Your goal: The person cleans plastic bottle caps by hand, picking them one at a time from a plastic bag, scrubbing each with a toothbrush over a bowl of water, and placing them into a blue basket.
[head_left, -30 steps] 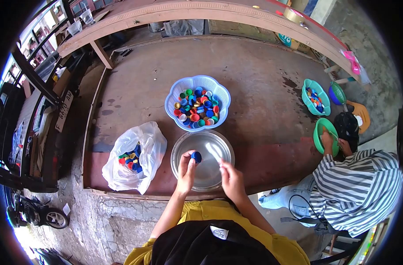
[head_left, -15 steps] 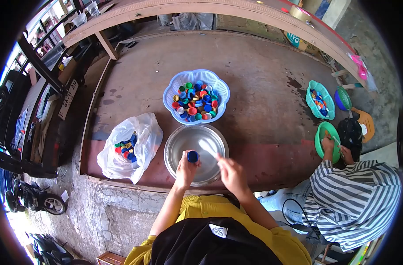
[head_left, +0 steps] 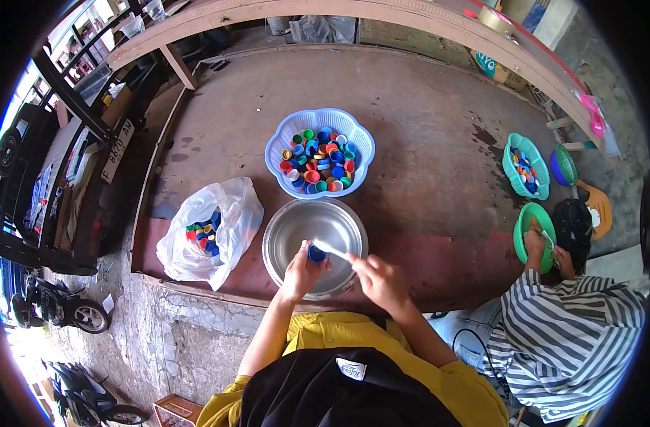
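Left hand (head_left: 300,269), right hand (head_left: 382,282) clenched, close

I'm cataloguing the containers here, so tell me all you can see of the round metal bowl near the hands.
The round metal bowl is shiny, silvery, shallow and wide, sitting upright on the brown platform, between the white plastic bag and blue scalloped basket. It looks empty. The left hand, holding a blue bottle cap, and the right hand are over its near rim.

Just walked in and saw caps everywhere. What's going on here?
A person's left hand holds a blue plastic bottle cap over a round metal bowl, while the right hand pokes a thin white tool at it. A scalloped blue basket and a white plastic bag hold more caps. Another person in stripes works beside.
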A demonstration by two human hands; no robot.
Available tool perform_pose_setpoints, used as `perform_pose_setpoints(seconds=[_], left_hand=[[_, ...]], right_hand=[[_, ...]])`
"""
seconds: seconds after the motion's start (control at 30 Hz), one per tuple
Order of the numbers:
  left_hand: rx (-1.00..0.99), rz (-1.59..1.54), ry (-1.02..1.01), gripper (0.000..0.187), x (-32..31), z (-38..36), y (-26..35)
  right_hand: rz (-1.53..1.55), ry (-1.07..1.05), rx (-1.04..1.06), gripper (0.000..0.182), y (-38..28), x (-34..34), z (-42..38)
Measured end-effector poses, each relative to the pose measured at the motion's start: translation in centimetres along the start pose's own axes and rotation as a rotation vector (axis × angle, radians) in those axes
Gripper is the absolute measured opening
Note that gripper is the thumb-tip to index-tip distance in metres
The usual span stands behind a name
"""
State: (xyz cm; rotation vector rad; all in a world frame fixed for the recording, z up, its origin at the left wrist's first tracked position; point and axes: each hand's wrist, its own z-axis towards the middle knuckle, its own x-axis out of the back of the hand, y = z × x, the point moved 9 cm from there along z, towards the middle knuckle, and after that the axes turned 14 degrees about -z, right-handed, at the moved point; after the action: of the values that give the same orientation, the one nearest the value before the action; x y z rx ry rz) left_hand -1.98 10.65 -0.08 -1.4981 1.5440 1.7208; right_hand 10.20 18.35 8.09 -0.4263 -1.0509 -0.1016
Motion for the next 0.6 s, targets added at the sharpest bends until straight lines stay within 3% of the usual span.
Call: perform_pose_setpoints(seconds=[0.03, 0.07, 0.13, 0.17, 0.2, 0.27, 0.37, 0.4, 0.43, 0.47, 0.53, 0.57, 0.6], left_hand=[[0.008, 0.013, -0.017, 0.044, 0.3, 0.1, -0.4], [0.013, 0.028, -0.037, 0.044, 0.4, 0.3, -0.6], [0.040, -0.045, -0.013, 0.043, 0.9, 0.2, -1.2], [0.058, -0.048, 0.068, 0.042, 1.6, 0.0, -1.6], [0.077, -0.050, 0.148, 0.042, 2.2, -0.1, -2.2], [0.120, -0.016, 0.228, 0.043, 2.4, -0.7, -2.8], [0.099, -0.034, -0.017, 0.040, 2.0, -0.6, -3.1], [0.064, 0.141, 0.055, 0.038, 1.6, -0.7, -2.0], [0.032, 0.317, 0.127, 0.037, 0.7, -0.6, -0.5], [0.002, 0.494, 0.197, 0.036, 0.4, -0.3, 0.8], [-0.156, 0.745, 0.035, 0.031, -1.4, 2.2, 4.3], [-0.186, 0.773, 0.056, 0.030, -3.9, 3.1, 6.4], [-0.327, 0.831, -0.003, 0.029, -5.3, 4.8, 8.2]], right_hand=[[0.053, 0.117, -0.090, 0.035, 1.5, 0.5, 0.3], [0.227, 0.362, -0.156, 0.030, 2.6, 1.8, 1.0], [0.282, 0.153, -0.254, 0.021, 2.8, 1.3, 0.7], [0.313, 0.186, -0.077, 0.026, 1.7, 0.7, -0.1], [0.223, 0.054, 0.033, 0.028, 0.3, -0.7, -1.3], [0.041, -0.190, 0.071, 0.030, -1.0, -2.2, -1.7], [0.310, 0.160, -0.336, 0.028, 5.0, -1.6, -2.1], [0.372, 0.225, -0.439, 0.028, 6.0, -0.9, -2.6], [0.301, 0.234, -0.340, 0.027, 5.1, -0.1, -2.3], [0.306, 0.107, -0.353, 0.028, 4.4, -0.3, -2.4], [0.286, 0.056, -0.263, 0.029, 2.8, -0.8, -2.8], [0.242, -0.049, -0.257, 0.030, 2.2, -1.3, -3.1], [0.259, -0.017, -0.259, 0.030, 2.1, -1.2, -3.2]])
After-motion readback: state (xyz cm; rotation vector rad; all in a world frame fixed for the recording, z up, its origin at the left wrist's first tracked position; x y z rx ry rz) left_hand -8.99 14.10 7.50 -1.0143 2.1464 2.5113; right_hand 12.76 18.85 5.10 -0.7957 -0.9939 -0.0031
